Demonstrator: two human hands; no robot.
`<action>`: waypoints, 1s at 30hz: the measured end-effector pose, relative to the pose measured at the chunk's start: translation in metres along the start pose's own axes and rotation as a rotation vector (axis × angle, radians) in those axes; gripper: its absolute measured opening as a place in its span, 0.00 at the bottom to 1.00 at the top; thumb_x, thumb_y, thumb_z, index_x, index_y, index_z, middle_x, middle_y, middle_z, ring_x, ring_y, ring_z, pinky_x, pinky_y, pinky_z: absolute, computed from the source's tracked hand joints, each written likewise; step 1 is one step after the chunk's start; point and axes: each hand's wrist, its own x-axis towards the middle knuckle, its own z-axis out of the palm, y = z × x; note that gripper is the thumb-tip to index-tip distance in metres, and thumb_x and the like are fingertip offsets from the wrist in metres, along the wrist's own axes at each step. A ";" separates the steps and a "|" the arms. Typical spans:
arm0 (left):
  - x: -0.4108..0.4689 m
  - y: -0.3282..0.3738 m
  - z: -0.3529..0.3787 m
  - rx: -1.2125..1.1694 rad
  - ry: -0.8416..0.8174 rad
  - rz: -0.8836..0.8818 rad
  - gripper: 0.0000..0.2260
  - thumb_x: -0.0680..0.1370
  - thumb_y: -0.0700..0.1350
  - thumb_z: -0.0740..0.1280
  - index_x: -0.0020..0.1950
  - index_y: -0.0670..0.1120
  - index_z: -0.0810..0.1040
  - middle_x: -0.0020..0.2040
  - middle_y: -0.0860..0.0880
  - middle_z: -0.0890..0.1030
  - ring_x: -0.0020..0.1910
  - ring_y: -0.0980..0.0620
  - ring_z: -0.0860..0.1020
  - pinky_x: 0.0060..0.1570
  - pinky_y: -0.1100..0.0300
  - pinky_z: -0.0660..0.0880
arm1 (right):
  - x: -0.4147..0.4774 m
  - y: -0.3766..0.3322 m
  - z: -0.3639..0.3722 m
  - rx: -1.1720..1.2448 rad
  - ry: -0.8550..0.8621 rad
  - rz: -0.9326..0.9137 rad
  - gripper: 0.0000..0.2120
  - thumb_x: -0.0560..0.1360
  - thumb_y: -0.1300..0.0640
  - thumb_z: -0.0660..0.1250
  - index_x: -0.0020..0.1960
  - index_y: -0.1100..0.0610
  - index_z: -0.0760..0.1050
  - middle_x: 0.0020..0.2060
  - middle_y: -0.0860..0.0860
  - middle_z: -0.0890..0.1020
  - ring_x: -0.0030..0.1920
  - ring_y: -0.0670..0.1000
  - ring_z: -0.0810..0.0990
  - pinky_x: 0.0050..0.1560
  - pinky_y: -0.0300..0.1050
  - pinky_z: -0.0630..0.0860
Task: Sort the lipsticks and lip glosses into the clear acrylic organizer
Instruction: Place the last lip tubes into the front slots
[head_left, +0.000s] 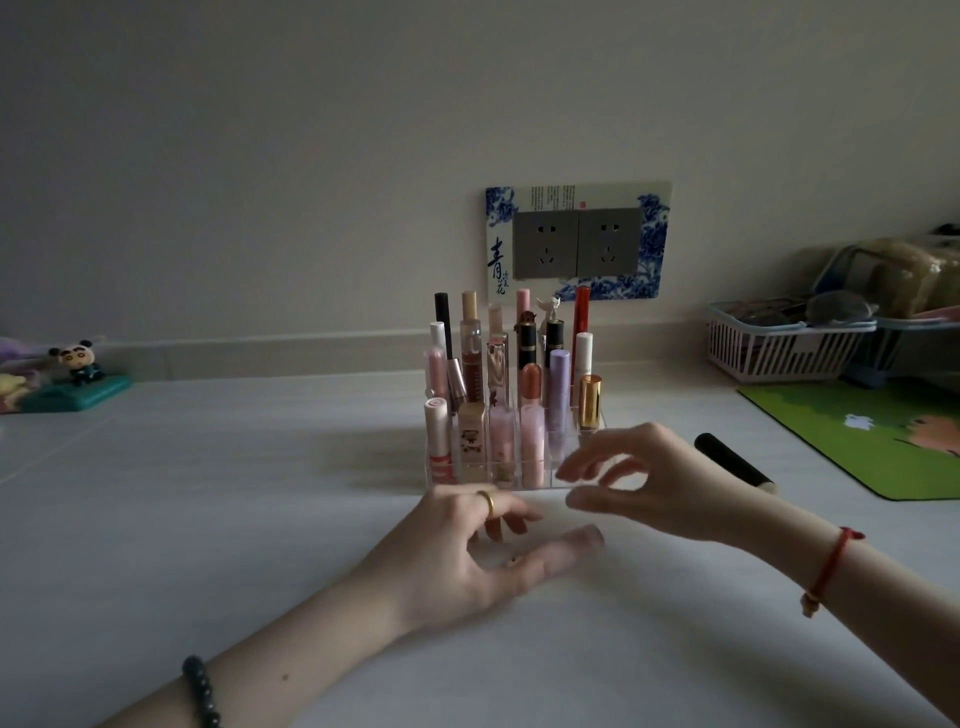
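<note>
Clear acrylic organizer (519, 482) mid-table, packed with upright lipsticks and lip glosses (530, 395); a black tube (733, 461) lies on the white table (208, 519) to its right. Right hand (636, 483) hovers at the organizer's front right corner, fingers loosely spread and empty; left hand (462, 551), just before it, curls over a blurred pink shape (576, 540), grip indeterminable

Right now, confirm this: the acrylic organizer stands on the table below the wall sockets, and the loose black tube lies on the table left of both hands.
One detail is wrong. The black tube lies on the table to the right of the right hand, near the green mat. The head view shows it. The acrylic organizer does stand below the wall sockets.
</note>
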 end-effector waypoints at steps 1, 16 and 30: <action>0.000 -0.001 0.001 0.027 -0.032 0.018 0.21 0.66 0.65 0.68 0.52 0.53 0.79 0.45 0.59 0.81 0.45 0.65 0.77 0.42 0.74 0.69 | -0.002 0.002 0.001 -0.008 -0.047 0.008 0.08 0.67 0.48 0.69 0.47 0.42 0.75 0.45 0.40 0.80 0.46 0.37 0.77 0.47 0.35 0.77; 0.002 0.003 0.011 0.029 -0.024 0.096 0.09 0.70 0.47 0.70 0.50 0.52 0.80 0.42 0.54 0.81 0.43 0.61 0.76 0.41 0.72 0.70 | -0.011 0.008 0.005 -0.115 -0.119 -0.024 0.08 0.66 0.46 0.70 0.44 0.40 0.74 0.42 0.40 0.78 0.43 0.35 0.73 0.41 0.27 0.71; 0.065 0.021 0.012 -0.293 0.338 -0.022 0.07 0.73 0.46 0.69 0.50 0.50 0.81 0.39 0.52 0.84 0.39 0.56 0.81 0.44 0.57 0.79 | 0.023 -0.012 -0.013 0.338 0.536 -0.044 0.11 0.65 0.62 0.72 0.47 0.56 0.77 0.40 0.48 0.81 0.38 0.44 0.81 0.39 0.33 0.78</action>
